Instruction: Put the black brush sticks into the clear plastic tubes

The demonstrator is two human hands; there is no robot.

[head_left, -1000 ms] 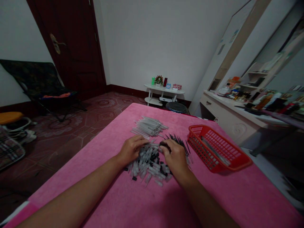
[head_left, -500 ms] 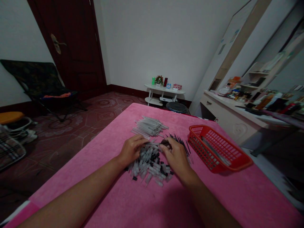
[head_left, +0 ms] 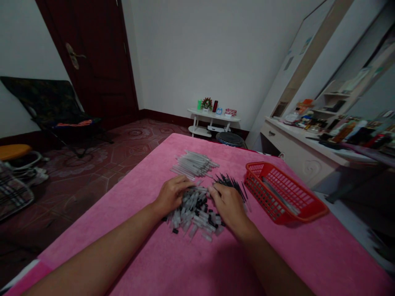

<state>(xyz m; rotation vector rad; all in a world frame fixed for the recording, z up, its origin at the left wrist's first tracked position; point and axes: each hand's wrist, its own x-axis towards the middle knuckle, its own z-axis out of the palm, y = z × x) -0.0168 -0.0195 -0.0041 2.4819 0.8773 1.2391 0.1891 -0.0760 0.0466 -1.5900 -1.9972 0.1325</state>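
Grip: our left hand and right hand pinch one slim pale tube.
We hold it at the far edge of a heap of caps; beyond lie piled pale tubes, black rods beside our right hand, then a red basket, all on the pink-covered worktop.

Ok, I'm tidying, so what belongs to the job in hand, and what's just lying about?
Likely the job's: held tube, pale tube pile, clear and black caps, slim black rods, red basket.

Seemingly just about: camouflage folding chair, potted plant, blue clock.
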